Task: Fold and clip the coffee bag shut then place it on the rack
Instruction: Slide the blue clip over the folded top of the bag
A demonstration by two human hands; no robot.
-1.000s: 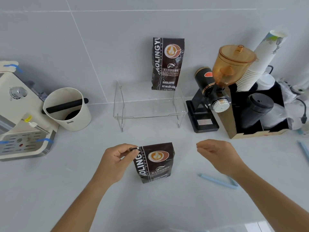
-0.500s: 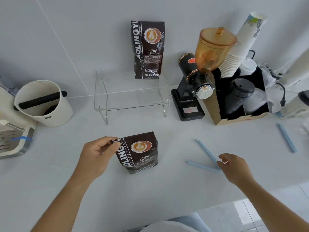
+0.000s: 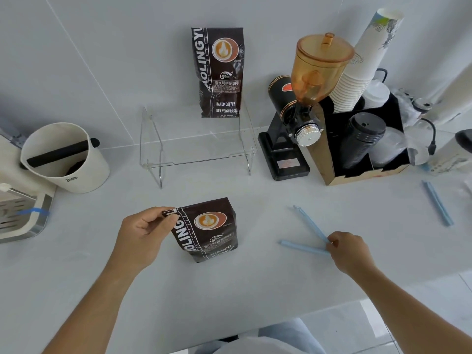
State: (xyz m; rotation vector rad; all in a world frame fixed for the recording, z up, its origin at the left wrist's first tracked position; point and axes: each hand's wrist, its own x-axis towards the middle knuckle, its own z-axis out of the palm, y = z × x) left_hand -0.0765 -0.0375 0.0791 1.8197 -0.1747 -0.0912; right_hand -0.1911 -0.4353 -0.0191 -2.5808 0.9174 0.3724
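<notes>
A dark brown coffee bag (image 3: 209,229) stands upright on the white counter, its top folded down. My left hand (image 3: 145,232) pinches the folded top at the bag's left corner. To the right lies a light blue sealing clip (image 3: 305,235), spread open in a V. My right hand (image 3: 348,251) closes its fingers on the clip's hinged end. The clear acrylic rack (image 3: 201,152) stands behind, against the wall, and a second coffee bag (image 3: 218,72) stands upright on it.
A white knock box (image 3: 66,159) and an espresso machine (image 3: 18,205) are at the left. A black grinder with an amber hopper (image 3: 304,108) and a box of cups and lids (image 3: 365,139) stand right of the rack. Another blue clip (image 3: 438,203) lies at far right.
My right hand has swung from beside the bag out to the right and down onto the open blue clip. My left hand has kept its pinch on the bag's folded top.
</notes>
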